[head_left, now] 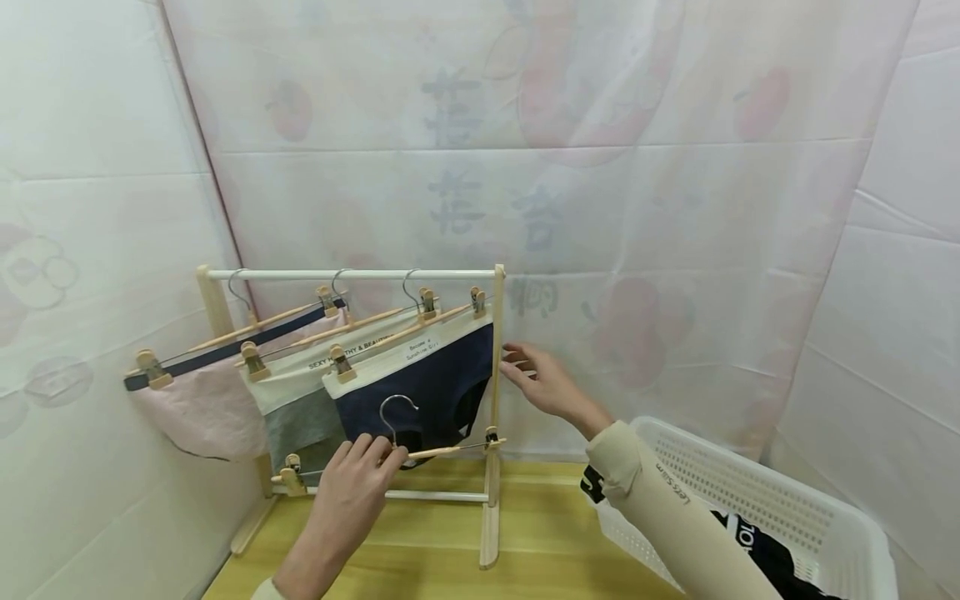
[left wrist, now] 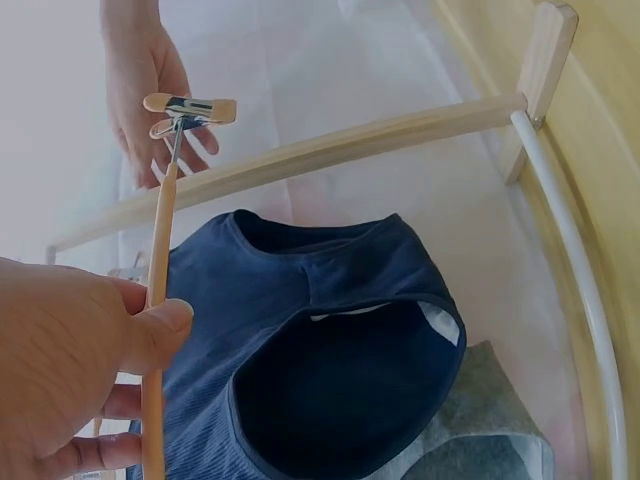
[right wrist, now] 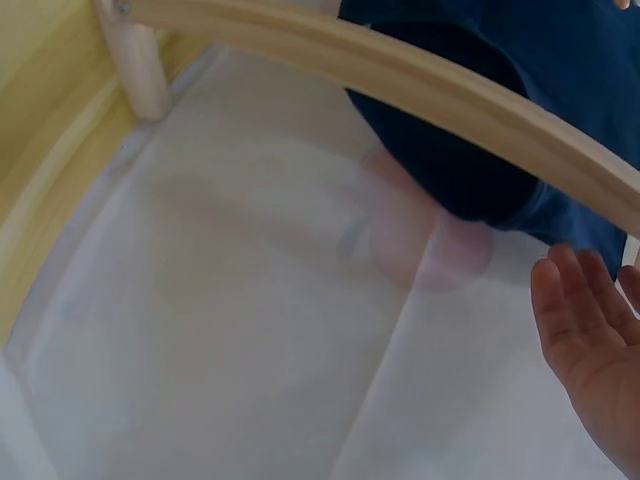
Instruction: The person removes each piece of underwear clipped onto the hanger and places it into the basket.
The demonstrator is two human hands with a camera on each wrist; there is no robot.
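Note:
My left hand (head_left: 351, 483) grips the wooden bar of a bare clip hanger (head_left: 442, 452) in front of the rack, its metal hook upward. In the left wrist view, thumb and fingers close round this hanger (left wrist: 160, 235), with a clip at its far end. My right hand (head_left: 551, 387) is beside the rack's right post (head_left: 496, 358), fingers loosely bent and holding nothing. The right wrist view shows this hand (right wrist: 595, 340) near navy panties (right wrist: 590, 110). These panties, with a cream waistband, hang clipped behind the held hanger, partly covered by it.
Grey-and-cream panties (head_left: 300, 421) and pink panties (head_left: 213, 400) hang further left from the rack's white rail (head_left: 300, 275). On the right, a white basket (head_left: 795, 500) contains black garments (head_left: 768, 550). The rack stands on a yellow wood-grain table (head_left: 555, 525) before curtained walls.

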